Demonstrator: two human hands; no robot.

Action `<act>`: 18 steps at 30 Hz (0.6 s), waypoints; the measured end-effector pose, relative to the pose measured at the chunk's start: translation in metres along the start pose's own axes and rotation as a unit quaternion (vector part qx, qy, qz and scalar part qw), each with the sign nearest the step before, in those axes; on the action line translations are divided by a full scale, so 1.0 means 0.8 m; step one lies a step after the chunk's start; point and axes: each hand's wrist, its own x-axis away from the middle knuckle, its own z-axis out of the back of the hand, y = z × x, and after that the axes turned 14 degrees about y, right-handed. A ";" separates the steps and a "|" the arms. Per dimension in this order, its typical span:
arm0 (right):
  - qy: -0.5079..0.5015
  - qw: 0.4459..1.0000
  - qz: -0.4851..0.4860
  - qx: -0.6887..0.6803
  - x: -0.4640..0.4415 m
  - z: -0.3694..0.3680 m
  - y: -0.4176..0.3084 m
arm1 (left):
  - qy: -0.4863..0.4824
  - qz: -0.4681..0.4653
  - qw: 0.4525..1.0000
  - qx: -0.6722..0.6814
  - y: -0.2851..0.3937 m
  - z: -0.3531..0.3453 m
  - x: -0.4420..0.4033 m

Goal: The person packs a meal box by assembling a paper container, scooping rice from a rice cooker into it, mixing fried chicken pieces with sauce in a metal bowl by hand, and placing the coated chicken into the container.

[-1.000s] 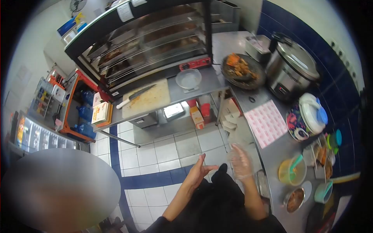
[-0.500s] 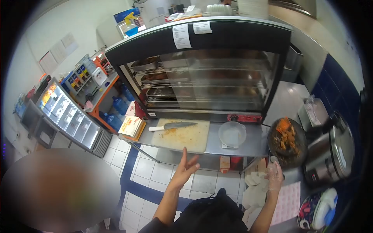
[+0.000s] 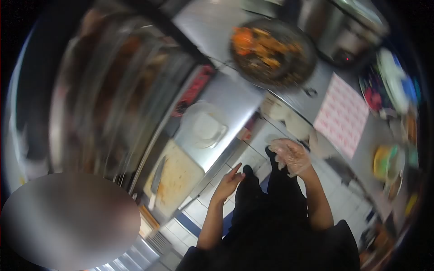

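My left hand (image 3: pixel 228 183), bare, hangs over the floor near the counter edge. Its index finger is stretched out and nothing is in it. A clear plastic glove covers my right hand (image 3: pixel 290 156), held over the floor before my legs. Its fingers are loosely bent and apart, with no object visible in them. Beyond my right hand, a dark round pan (image 3: pixel 294 77) holds orange and brown food pieces (image 3: pixel 264 45). Left of my left hand lies a cutting board (image 3: pixel 181 176) bearing a white-handled knife (image 3: pixel 157 179). A clear plastic bowl (image 3: pixel 205 126) stands beyond the board.
A glass-fronted food warmer (image 3: pixel 113 90), blurred, fills the left. On the right counter lie a pink-patterned sheet (image 3: pixel 342 115) and a yellow-green tub (image 3: pixel 386 160). A large metal cooker (image 3: pixel 343 31) stands at the back. White floor tiles (image 3: pixel 248 156) show between the counters.
The view has swung right and down, turning the scene. My right hand has come away from beside the pan and is over the floor. My left hand stays stretched out.
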 end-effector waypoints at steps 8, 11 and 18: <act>0.403 0.803 -0.434 0.067 0.338 0.092 0.317 | 0.170 -0.250 0.912 -0.276 -0.188 -0.087 -0.386; 0.323 0.836 -0.340 0.286 0.612 0.084 0.509 | 0.306 -0.141 0.910 -0.242 -0.136 -0.101 -0.457; 0.160 0.887 -0.432 0.017 0.983 -0.017 0.615 | 0.169 -0.124 0.968 -0.140 -0.164 -0.067 -0.609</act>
